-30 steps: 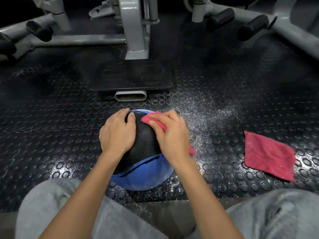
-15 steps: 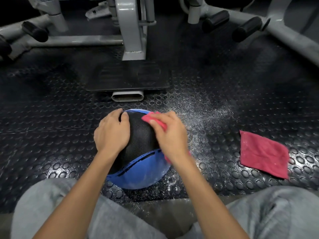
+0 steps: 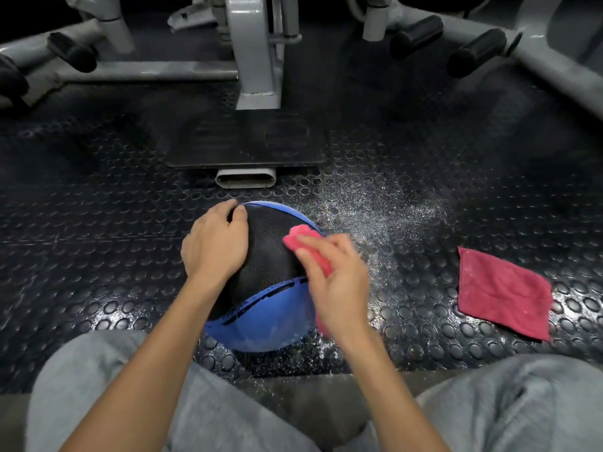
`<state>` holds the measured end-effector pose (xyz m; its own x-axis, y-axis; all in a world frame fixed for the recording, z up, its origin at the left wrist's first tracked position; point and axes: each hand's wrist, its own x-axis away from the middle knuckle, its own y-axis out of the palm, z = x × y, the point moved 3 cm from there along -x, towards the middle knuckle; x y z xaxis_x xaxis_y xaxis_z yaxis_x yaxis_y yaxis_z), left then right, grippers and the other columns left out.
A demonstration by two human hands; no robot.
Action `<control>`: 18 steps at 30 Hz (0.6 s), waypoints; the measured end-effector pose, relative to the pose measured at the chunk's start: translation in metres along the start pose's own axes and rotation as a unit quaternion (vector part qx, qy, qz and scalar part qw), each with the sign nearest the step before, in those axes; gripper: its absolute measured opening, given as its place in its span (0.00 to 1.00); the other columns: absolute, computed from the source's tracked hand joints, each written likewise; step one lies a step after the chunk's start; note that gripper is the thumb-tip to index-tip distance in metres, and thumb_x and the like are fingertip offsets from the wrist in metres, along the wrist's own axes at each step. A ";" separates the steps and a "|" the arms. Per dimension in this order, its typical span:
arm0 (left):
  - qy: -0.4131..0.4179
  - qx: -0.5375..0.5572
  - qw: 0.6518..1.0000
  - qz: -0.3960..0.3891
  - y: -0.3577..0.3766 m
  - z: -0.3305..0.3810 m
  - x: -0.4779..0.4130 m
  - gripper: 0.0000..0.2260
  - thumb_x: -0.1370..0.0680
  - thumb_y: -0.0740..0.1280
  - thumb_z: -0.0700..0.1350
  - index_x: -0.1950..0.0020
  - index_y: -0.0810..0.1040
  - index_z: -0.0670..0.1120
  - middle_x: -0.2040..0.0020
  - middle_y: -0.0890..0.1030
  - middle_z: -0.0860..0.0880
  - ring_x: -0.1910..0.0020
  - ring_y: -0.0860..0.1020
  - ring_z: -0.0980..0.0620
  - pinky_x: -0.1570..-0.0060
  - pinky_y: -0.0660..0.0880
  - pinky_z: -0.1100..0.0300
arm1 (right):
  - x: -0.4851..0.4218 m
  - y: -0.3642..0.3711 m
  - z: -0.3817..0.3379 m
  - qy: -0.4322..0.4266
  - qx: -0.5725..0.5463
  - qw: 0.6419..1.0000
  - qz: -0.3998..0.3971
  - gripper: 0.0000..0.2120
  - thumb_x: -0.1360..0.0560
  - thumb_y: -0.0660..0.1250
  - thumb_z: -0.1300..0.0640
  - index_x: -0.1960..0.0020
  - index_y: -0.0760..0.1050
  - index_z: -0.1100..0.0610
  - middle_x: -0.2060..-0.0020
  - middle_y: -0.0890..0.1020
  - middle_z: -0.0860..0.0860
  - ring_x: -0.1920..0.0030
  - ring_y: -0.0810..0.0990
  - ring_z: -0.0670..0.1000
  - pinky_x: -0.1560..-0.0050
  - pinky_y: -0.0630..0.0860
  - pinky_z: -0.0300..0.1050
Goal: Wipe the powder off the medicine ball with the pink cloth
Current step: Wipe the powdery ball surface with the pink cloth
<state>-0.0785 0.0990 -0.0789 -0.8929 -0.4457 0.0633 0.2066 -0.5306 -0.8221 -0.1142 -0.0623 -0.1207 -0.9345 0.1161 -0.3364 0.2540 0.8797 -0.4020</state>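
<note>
Grey trousers (image 3: 98, 386), bare forearms (image 3: 146, 353)
Light grey cloth fills 7 and 5 o'clock; left hand (image 3: 213, 246) and right hand (image 3: 336, 288) are bare too.

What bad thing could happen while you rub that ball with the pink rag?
The medicine ball is round and only the left hand steadies it, so a hard wipe by the right hand might roll it. Loose powder lies on the floor right beside it, so rolling could dirty it again. The pink cloth is bunched, so it may smear powder.

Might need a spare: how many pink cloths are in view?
2. One pink cloth is bunched in the right hand against the medicine ball; the other cloth lies on the floor, right of it.
</note>
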 end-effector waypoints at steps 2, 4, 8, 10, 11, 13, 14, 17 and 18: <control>-0.007 0.005 1.000 -0.005 -0.002 -0.002 -0.001 0.19 0.19 0.53 0.53 0.29 0.69 0.54 0.29 0.69 0.51 0.31 0.66 0.46 0.35 0.61 0.52 | 0.013 0.007 -0.012 -0.082 0.025 0.996 0.020 0.11 0.26 0.63 0.48 0.48 0.80 0.49 0.56 0.77 0.48 0.56 0.76 0.51 0.56 0.72 0.41; -0.009 0.018 1.000 -0.010 -0.004 -0.005 -0.003 0.18 0.19 0.53 0.54 0.30 0.69 0.55 0.29 0.69 0.52 0.31 0.66 0.46 0.35 0.61 0.52 | 0.014 0.006 0.000 -0.091 0.012 0.995 0.040 0.11 0.26 0.63 0.49 0.48 0.80 0.49 0.56 0.77 0.48 0.55 0.76 0.50 0.54 0.72 0.39; -0.013 0.019 1.000 -0.014 -0.004 -0.004 -0.006 0.18 0.19 0.53 0.54 0.30 0.70 0.55 0.30 0.70 0.51 0.32 0.67 0.45 0.36 0.62 0.52 | 0.015 -0.001 0.042 0.138 -0.120 0.981 0.071 0.07 0.25 0.67 0.56 0.51 0.78 0.45 0.54 0.79 0.47 0.56 0.76 0.35 0.52 0.71 0.27; -0.016 0.004 1.000 -0.016 -0.002 0.002 -0.006 0.18 0.19 0.52 0.53 0.33 0.72 0.53 0.32 0.73 0.47 0.34 0.69 0.43 0.40 0.64 0.52 | 0.016 -0.002 0.050 0.213 -0.129 0.966 0.068 0.08 0.25 0.66 0.57 0.50 0.77 0.45 0.54 0.80 0.47 0.56 0.76 0.37 0.57 0.72 0.25; -0.014 -0.006 1.000 -0.017 0.000 0.006 -0.006 0.17 0.19 0.52 0.53 0.35 0.73 0.52 0.35 0.75 0.46 0.36 0.70 0.41 0.44 0.64 0.53 | 0.014 -0.003 0.045 0.206 -0.112 0.970 0.068 0.08 0.25 0.66 0.56 0.48 0.78 0.46 0.55 0.79 0.46 0.56 0.77 0.40 0.59 0.70 0.24; -0.014 -0.024 0.999 -0.020 0.002 0.013 -0.009 0.17 0.19 0.51 0.52 0.37 0.74 0.50 0.37 0.75 0.43 0.38 0.71 0.40 0.47 0.64 0.53 | 0.011 0.000 0.020 0.116 -0.066 0.988 0.076 0.09 0.26 0.67 0.54 0.46 0.79 0.48 0.58 0.76 0.44 0.58 0.75 0.44 0.57 0.69 0.26; -0.017 -0.031 0.999 -0.024 0.003 0.013 -0.011 0.18 0.19 0.51 0.52 0.36 0.74 0.50 0.36 0.75 0.43 0.37 0.71 0.40 0.45 0.64 0.52 | 0.011 0.004 0.006 0.050 -0.035 0.995 0.077 0.09 0.26 0.67 0.53 0.46 0.80 0.49 0.59 0.75 0.44 0.58 0.75 0.46 0.56 0.70 0.31; -0.028 -0.032 0.999 -0.034 0.002 0.009 -0.016 0.19 0.19 0.51 0.53 0.32 0.71 0.53 0.33 0.73 0.45 0.35 0.69 0.41 0.40 0.64 0.50 | 0.019 0.014 -0.008 -0.086 0.019 0.994 0.062 0.10 0.26 0.65 0.50 0.48 0.81 0.51 0.58 0.76 0.49 0.57 0.75 0.50 0.57 0.72 0.38; -0.034 -0.029 0.998 -0.036 0.001 0.006 -0.017 0.19 0.19 0.50 0.54 0.31 0.70 0.54 0.33 0.73 0.46 0.34 0.69 0.41 0.39 0.64 0.50 | 0.018 0.013 -0.002 -0.089 0.010 0.994 0.059 0.10 0.26 0.65 0.50 0.48 0.81 0.51 0.57 0.76 0.49 0.56 0.75 0.50 0.56 0.72 0.39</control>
<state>-0.0611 0.1016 -0.0774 -0.8754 -0.4561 0.1603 0.1166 -0.5210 -0.8456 -0.1285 -0.0475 -0.1301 -0.8388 0.1332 -0.5278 0.3669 0.8546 -0.3674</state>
